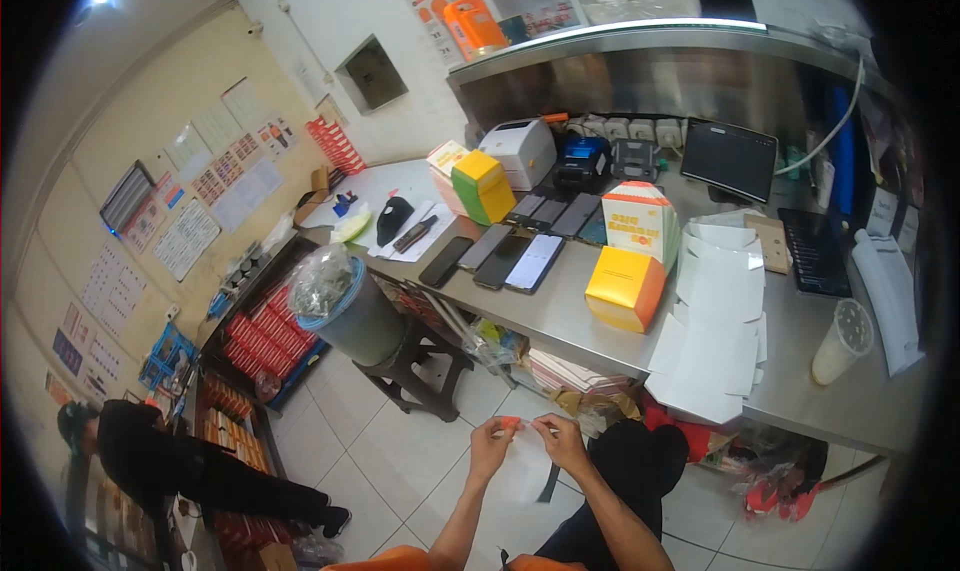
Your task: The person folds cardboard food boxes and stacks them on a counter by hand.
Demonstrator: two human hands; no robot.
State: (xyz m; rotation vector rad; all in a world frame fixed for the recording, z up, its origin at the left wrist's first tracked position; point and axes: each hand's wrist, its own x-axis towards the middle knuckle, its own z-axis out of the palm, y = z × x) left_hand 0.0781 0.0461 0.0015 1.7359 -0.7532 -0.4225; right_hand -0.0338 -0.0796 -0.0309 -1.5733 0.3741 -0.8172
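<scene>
My left hand point(488, 447) is closed in a pinch on a small orange-red piece point(511, 423), which looks like a sticker or label. Close beside it, the fingertips of my right hand point(564, 445) are pressed together; what they grip is too small to make out. Below and between both hands is a pale white sheet point(524, 468) with a dark edge at its lower right. I cannot tell whether the sheet hangs from my fingers or rests near my leg. Both hands are in front of the steel counter point(560, 289), lower than its top.
On the counter stand yellow-and-white boxes point(624, 288), several phones point(534, 263), stacked white flat cartons point(712, 316), a plastic cup point(842, 343) and a tablet point(730, 157). A lidded bucket point(356, 316) sits on a dark stool point(420, 369). Another person point(180, 461) in black is at left.
</scene>
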